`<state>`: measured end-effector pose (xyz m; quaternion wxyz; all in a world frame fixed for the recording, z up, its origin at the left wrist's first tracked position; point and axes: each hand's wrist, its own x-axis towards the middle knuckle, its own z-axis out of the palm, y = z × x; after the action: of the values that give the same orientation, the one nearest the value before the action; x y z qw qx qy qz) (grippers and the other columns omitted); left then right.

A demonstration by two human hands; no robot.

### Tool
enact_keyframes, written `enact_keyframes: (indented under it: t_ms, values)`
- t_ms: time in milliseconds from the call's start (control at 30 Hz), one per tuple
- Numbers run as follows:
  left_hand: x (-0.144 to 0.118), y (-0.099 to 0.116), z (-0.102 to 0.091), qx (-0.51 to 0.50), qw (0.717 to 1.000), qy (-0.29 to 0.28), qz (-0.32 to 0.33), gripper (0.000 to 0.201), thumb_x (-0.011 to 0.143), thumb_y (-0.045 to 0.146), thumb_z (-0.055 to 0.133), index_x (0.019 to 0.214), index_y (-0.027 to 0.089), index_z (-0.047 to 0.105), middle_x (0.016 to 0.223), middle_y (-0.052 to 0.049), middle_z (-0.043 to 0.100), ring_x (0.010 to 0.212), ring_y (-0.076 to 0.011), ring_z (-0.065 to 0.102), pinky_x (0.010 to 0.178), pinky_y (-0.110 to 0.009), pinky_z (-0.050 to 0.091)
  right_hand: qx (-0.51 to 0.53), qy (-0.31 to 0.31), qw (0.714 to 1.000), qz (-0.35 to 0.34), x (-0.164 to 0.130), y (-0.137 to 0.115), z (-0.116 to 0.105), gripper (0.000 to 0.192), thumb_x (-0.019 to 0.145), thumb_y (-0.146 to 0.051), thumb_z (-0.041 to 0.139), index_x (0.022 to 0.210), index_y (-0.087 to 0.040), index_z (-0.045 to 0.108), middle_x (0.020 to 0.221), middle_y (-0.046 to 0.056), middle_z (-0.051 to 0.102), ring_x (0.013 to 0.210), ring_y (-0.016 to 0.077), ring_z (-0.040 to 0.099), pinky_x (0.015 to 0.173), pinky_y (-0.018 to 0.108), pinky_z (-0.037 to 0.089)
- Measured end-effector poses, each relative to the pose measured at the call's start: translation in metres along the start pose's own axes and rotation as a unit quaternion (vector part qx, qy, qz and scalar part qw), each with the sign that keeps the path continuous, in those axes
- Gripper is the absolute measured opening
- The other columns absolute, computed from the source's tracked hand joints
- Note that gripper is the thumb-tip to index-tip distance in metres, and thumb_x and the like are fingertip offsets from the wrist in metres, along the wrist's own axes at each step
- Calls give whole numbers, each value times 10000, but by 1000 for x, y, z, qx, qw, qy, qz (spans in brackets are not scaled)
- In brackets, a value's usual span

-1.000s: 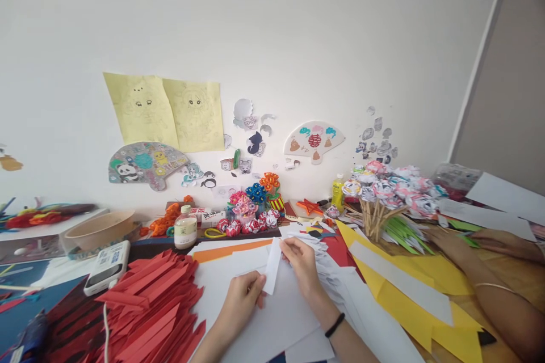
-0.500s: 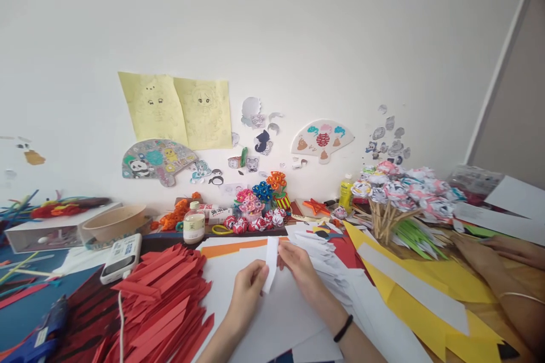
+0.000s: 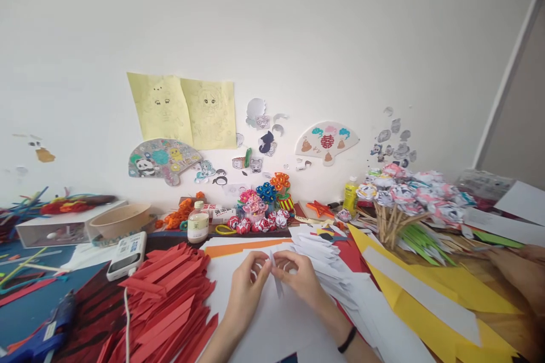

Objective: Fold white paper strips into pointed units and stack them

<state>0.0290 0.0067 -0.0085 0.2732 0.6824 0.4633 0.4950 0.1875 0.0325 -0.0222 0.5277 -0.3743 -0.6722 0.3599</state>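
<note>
A narrow white paper strip [image 3: 277, 285] is pinched between both hands above a stack of white paper [image 3: 272, 329]. My left hand [image 3: 251, 278] grips it from the left with thumb and fingertips. From the other side, the thumb and fingers of my right hand [image 3: 296, 278] close on the same strip. It is seen nearly edge-on, so its folds are hard to make out. Left of the stack lies a big heap of folded red paper strips [image 3: 166, 295]. A pile of folded white strips [image 3: 321, 258] sits just beyond my right hand.
Yellow paper sheets [image 3: 426, 289] spread to the right, near another person's hand [image 3: 517, 272]. Paper flowers on sticks [image 3: 409, 193] stand behind them. A bottle [image 3: 198, 222], a white device [image 3: 126, 255] with a cord and a blue glue gun [image 3: 53, 326] are on the left.
Both hands have come closer together on the white strip. It has turned from showing its flat face to nearly edge-on. The view has shifted slightly.
</note>
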Motion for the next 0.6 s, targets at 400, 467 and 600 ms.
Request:
enact_keyframes:
  t_ms: [400,467,600]
  values:
    - [-1,2,-3,20,999,22,20,302,878,448,448,888,200,621,842,-34,687,712,-170,595,616,-253,436,-36,-11,999,-23,-4,-11,2,328,853,-417,556,1033,-187,703,953,101,708,866,250,643,740,347,500]
    - [-1,1,-3,29,999,25,18,289,859,456,480,887,200,613,816,-26,678,685,-165,587,601,-248,428,-45,-10,999,-27,-6,-12,3,315,834,-412,585,1013,-184,709,920,94,710,806,233,645,707,328,500]
    - [-1,-2,-2,47,998,36,15,269,857,438,484,879,194,596,771,-17,657,661,-158,571,593,-241,415,-54,-1,998,-33,-7,-12,4,279,833,-374,589,999,-180,701,924,82,699,821,222,627,701,299,480]
